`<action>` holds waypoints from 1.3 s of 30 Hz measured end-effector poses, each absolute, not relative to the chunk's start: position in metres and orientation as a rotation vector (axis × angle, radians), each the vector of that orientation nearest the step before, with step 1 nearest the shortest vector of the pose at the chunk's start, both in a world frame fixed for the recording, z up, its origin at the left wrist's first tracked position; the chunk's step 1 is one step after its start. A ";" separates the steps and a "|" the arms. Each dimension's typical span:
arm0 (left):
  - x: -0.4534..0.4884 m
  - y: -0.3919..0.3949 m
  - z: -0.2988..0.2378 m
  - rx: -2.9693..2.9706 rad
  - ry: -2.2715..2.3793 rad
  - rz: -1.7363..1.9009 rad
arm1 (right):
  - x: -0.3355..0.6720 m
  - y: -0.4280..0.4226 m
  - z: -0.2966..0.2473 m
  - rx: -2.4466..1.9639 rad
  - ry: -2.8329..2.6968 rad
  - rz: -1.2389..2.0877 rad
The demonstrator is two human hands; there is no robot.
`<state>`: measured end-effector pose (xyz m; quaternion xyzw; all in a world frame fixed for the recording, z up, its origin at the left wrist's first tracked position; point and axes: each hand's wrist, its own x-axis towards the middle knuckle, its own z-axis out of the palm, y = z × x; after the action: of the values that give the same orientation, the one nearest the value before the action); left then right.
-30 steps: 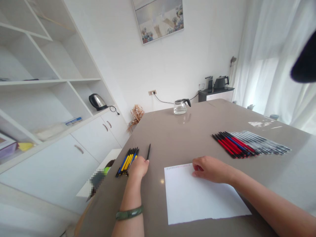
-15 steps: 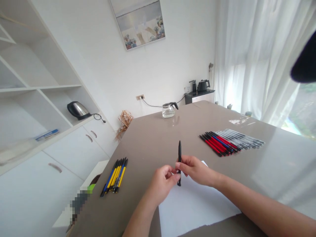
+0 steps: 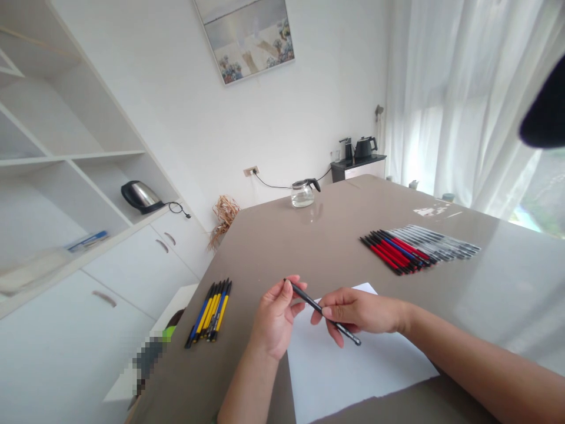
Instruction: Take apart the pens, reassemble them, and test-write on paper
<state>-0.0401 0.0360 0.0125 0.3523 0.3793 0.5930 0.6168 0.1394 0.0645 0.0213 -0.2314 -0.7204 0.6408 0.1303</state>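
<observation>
A black pen [image 3: 309, 301] slants between my two hands, above a sheet of white paper [image 3: 348, 377]. Thumb and fingers of my left hand [image 3: 277, 315] pinch its upper left end. My right hand [image 3: 353, 309] grips it around the middle, and the lower end sticks out below those fingers. On the table to the left lies a group of yellow and blue pens [image 3: 209, 312] with black tips. Red, blue and black pens [image 3: 397, 252] lie in a row at the right, beside several clear pens [image 3: 441, 241].
A glass pot [image 3: 302, 194] with clear liquid stands at the far edge of the brown table [image 3: 265, 235]. Whitish marks [image 3: 432, 209] show on the tabletop at right. Shelves with a metal kettle [image 3: 142, 196] line the left side.
The pen has turned from upright to a slant down to the right. My left hand has moved to its upper end; my right hand now holds the middle.
</observation>
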 end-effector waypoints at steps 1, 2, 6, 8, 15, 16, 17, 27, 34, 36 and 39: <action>-0.041 0.037 0.012 0.795 0.882 1.380 | 0.139 0.065 0.021 -0.694 -2.088 1.824; -0.041 0.038 0.011 0.785 0.895 1.389 | 0.139 0.066 0.021 -0.725 -2.087 1.778; -0.040 0.040 0.009 0.776 0.973 1.394 | 0.138 0.066 0.018 -0.858 -2.098 1.640; -0.040 0.040 0.009 0.775 0.994 1.397 | 0.137 0.065 0.016 -0.896 -2.101 1.625; -0.038 0.038 0.011 0.775 1.056 1.429 | 0.135 0.063 0.014 -0.889 -2.133 1.495; -0.038 0.038 0.011 0.790 1.074 1.430 | 0.135 0.063 0.014 -0.893 -2.133 1.484; -0.039 0.039 0.010 0.804 1.093 1.431 | 0.134 0.063 0.013 -0.901 -2.126 1.474; -0.037 0.038 0.009 0.820 0.941 1.441 | 0.131 0.061 0.011 -0.953 -1.976 1.658; -0.038 0.039 0.008 0.831 0.976 1.433 | 0.133 0.062 0.011 -0.916 -1.980 1.728; -0.039 0.039 0.007 0.826 0.976 1.451 | 0.133 0.063 0.009 -0.914 -1.988 1.728; -0.038 0.038 0.008 0.874 0.929 1.419 | 0.133 0.063 0.007 -0.905 -1.987 1.732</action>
<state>-0.0378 0.0378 0.0084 0.3736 0.3971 0.6066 0.5786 0.1330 0.0633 0.0072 -0.3196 -0.7017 0.6119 0.1765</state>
